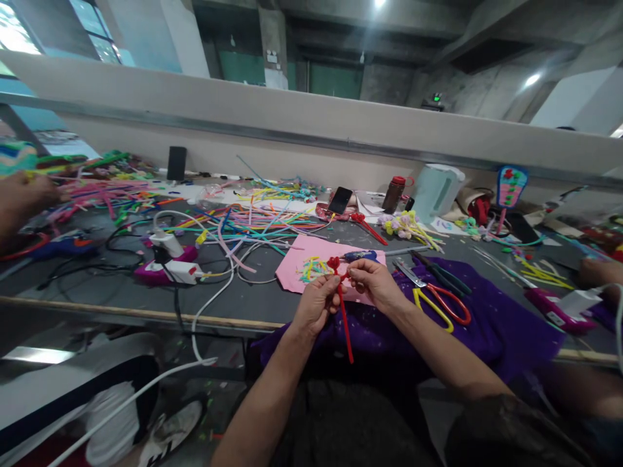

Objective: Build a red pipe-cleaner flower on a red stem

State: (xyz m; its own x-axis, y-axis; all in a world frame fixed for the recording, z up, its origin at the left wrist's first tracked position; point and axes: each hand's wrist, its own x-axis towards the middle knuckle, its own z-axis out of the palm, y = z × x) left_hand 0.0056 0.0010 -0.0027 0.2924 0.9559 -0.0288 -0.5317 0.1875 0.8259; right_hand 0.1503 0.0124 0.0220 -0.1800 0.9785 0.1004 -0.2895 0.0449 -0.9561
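Between my hands is a red pipe-cleaner flower [345,318], its long stem hanging down toward my lap. My left hand [318,301] pinches it just below the curled red head. With thumb and fingertips together, my right hand [372,280] grips a short red piece at the flower's right side. Beneath them lies a pink sheet [292,266] with small yellow and teal cut pieces [314,268] on it. A dark blue glue gun [363,255] rests behind my right hand. Scissors [433,298] with red and yellow handles lie to the right on a purple cloth [496,324].
Many coloured pipe cleaners [272,217] spread across the table at left. A power strip [168,271] and white cables sit nearer the edge. Behind are a phone [339,200], a brown bottle [394,194] and a pale kettle [435,191]. Other people's hands [24,201] appear at both sides.
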